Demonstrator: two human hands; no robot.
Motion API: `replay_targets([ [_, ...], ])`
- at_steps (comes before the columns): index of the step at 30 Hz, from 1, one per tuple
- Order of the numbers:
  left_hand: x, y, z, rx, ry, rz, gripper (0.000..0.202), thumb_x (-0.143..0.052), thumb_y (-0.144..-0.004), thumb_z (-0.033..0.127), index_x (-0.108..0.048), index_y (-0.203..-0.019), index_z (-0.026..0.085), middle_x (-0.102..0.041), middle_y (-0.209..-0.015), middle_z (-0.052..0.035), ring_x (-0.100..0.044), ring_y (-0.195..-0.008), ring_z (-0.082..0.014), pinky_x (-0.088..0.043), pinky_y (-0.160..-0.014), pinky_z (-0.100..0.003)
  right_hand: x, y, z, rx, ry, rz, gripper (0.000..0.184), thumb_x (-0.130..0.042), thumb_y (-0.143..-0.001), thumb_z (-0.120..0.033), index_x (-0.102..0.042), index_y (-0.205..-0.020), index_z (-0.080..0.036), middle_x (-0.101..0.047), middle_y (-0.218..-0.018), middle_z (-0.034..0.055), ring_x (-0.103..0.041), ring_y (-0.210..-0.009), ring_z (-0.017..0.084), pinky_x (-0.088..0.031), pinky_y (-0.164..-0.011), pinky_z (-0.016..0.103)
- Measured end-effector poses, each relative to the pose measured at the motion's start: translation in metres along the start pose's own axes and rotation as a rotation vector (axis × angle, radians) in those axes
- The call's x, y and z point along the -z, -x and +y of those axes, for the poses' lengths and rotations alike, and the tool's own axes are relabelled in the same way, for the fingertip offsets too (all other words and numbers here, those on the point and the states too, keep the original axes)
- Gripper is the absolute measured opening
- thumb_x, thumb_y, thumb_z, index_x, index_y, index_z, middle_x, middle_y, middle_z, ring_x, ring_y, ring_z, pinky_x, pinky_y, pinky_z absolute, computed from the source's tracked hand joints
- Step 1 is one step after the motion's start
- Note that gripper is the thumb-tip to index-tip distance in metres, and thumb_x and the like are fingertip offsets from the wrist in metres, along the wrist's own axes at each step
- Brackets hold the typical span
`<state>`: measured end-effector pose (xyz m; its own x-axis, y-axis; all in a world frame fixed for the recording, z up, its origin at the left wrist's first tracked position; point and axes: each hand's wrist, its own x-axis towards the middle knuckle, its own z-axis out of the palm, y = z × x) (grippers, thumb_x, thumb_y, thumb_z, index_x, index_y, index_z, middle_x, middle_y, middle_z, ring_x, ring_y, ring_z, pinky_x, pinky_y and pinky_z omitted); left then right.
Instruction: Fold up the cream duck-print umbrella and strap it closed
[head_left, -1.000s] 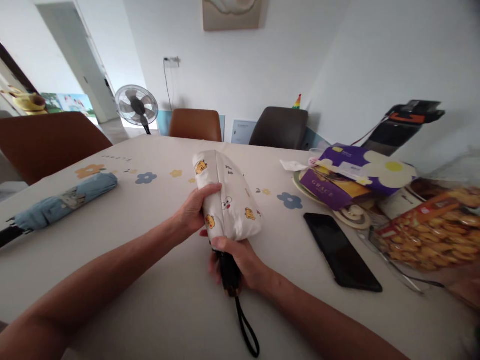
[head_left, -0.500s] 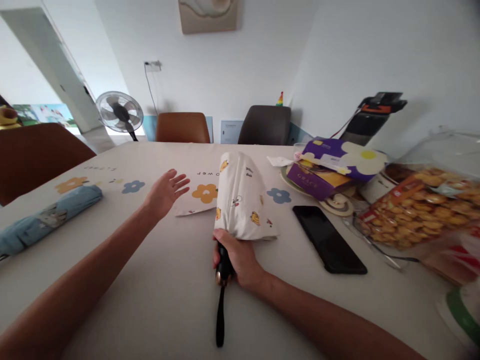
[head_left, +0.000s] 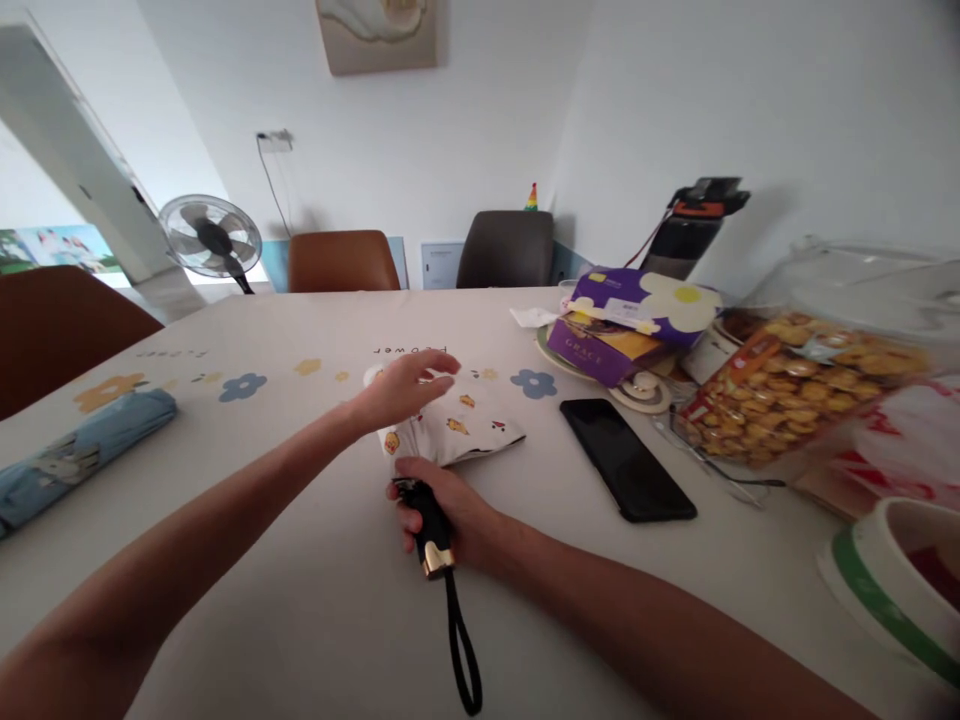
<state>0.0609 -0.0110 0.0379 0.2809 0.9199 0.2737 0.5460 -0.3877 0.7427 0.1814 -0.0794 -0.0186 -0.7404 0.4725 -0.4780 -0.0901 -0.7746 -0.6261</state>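
Note:
A folded white umbrella (head_left: pixel 457 425) with small yellow and red prints lies toward the middle of the table, its canopy cloth loose. My right hand (head_left: pixel 457 510) is closed round its black handle (head_left: pixel 430 520), which has a gold end and a black wrist strap (head_left: pixel 463 650). Over the canopy reaches my left hand (head_left: pixel 405 388), fingers apart and slightly curled, hiding part of the cloth. Whether it touches the fabric I cannot tell. At the left lies a rolled blue umbrella (head_left: pixel 90 455).
A black phone (head_left: pixel 628 460) lies right of the umbrella. Beyond it are a purple box (head_left: pixel 592 345), a clear snack container (head_left: pixel 817 380) and a white-green tub (head_left: pixel 885 590). Chairs (head_left: pixel 345 262) line the table's (head_left: pixel 300 620) far side; a fan (head_left: pixel 212 235) stands behind.
My left hand has moved right, from beside the umbrella to over its canopy. The umbrella has turned in my right hand, its canopy now lower and its strap swung right. The view has shifted right.

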Motion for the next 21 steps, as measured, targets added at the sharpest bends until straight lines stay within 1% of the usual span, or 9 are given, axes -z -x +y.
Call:
replay_targets([
  [3, -0.026, -0.031, -0.004, -0.148, -0.212, -0.233, 0.027, -0.049, -0.078, 0.025, -0.064, -0.101, 0.025, -0.062, -0.112, -0.003, -0.054, -0.104, -0.021, -0.038, -0.092, -0.036, 0.001, 0.0, 0.0, -0.017, -0.006, -0.016, 0.026, -0.047, -0.082, -0.04, -0.048, -0.071, -0.016, -0.045, -0.041, -0.0047, -0.046, -0.034, 0.01, -0.044, -0.04, 0.021],
  [5, -0.045, -0.046, -0.009, -0.235, -0.326, -0.353, 0.03, -0.048, -0.078, 0.021, -0.063, -0.103, 0.025, -0.061, -0.114, -0.0029, -0.052, -0.107, -0.0207, -0.037, -0.093, -0.035, 0.003, 0.0, 0.001, -0.013, 0.001, -0.035, 0.026, -0.048, -0.082, -0.04, -0.049, -0.072, -0.016, -0.046, -0.041, -0.0042, -0.048, -0.035, 0.011, -0.043, -0.041, 0.021],
  [6, -0.053, -0.05, -0.01, -0.263, -0.367, -0.39, 0.031, -0.048, -0.077, 0.019, -0.064, -0.102, 0.025, -0.062, -0.112, -0.0032, -0.053, -0.105, -0.0207, -0.037, -0.092, -0.034, 0.004, 0.0, 0.001, -0.013, 0.005, -0.043, 0.026, -0.049, -0.081, -0.04, -0.049, -0.073, -0.016, -0.047, -0.041, -0.0041, -0.049, -0.035, 0.011, -0.043, -0.042, 0.021],
  [8, -0.066, -0.055, -0.012, -0.288, -0.419, -0.412, 0.028, -0.049, -0.073, 0.015, -0.067, -0.093, 0.023, -0.065, -0.102, -0.0045, -0.056, -0.097, -0.0214, -0.039, -0.089, -0.035, 0.006, -0.001, 0.002, -0.014, 0.005, -0.054, 0.027, -0.052, -0.079, -0.042, -0.049, -0.074, -0.016, -0.047, -0.042, -0.0042, -0.051, -0.037, 0.011, -0.043, -0.042, 0.022],
  [11, -0.073, -0.054, -0.01, -0.285, -0.432, -0.362, 0.019, -0.051, -0.07, 0.014, -0.068, -0.075, 0.021, -0.065, -0.085, -0.0053, -0.057, -0.085, -0.0216, -0.039, -0.085, -0.037, 0.009, -0.002, 0.002, -0.026, 0.017, -0.086, 0.029, -0.054, -0.078, -0.044, -0.05, -0.075, -0.016, -0.049, -0.044, -0.0042, -0.053, -0.039, 0.013, -0.043, -0.042, 0.022],
  [14, -0.068, -0.051, -0.004, -0.286, -0.426, -0.28, 0.02, -0.047, -0.074, 0.015, -0.066, -0.074, 0.021, -0.064, -0.086, -0.0056, -0.055, -0.088, -0.0216, -0.04, -0.084, -0.036, 0.009, -0.002, 0.002, -0.032, 0.026, -0.088, 0.028, -0.053, -0.078, -0.043, -0.05, -0.076, -0.016, -0.049, -0.045, -0.0036, -0.055, -0.04, 0.013, -0.042, -0.04, 0.022],
  [16, -0.06, -0.049, 0.0, -0.297, -0.406, -0.205, 0.02, -0.046, -0.077, 0.016, -0.065, -0.078, 0.021, -0.063, -0.095, -0.0055, -0.052, -0.096, -0.0218, -0.039, -0.085, -0.036, 0.008, -0.001, 0.001, -0.032, 0.021, -0.077, 0.026, -0.051, -0.08, -0.041, -0.05, -0.075, -0.016, -0.049, -0.044, -0.0032, -0.054, -0.04, 0.014, -0.042, -0.04, 0.022],
  [18, -0.05, -0.045, 0.005, -0.304, -0.363, -0.089, 0.018, -0.046, -0.079, 0.017, -0.063, -0.081, 0.022, -0.063, -0.102, -0.0041, -0.051, -0.1, -0.0211, -0.039, -0.086, -0.035, 0.007, 0.0, 0.001, -0.04, 0.01, -0.068, 0.025, -0.05, -0.081, -0.04, -0.05, -0.075, -0.016, -0.049, -0.043, -0.0029, -0.054, -0.039, 0.013, -0.042, -0.04, 0.022],
  [21, -0.027, -0.034, 0.013, -0.252, -0.226, 0.12, 0.017, -0.047, -0.08, 0.019, -0.061, -0.089, 0.022, -0.064, -0.096, -0.0031, -0.056, -0.085, -0.0171, -0.043, -0.076, -0.032, 0.004, 0.002, -0.001, -0.048, -0.018, -0.051, 0.024, -0.048, -0.082, -0.038, -0.049, -0.073, -0.016, -0.047, -0.041, -0.0036, -0.05, -0.037, 0.012, -0.042, -0.04, 0.021],
])
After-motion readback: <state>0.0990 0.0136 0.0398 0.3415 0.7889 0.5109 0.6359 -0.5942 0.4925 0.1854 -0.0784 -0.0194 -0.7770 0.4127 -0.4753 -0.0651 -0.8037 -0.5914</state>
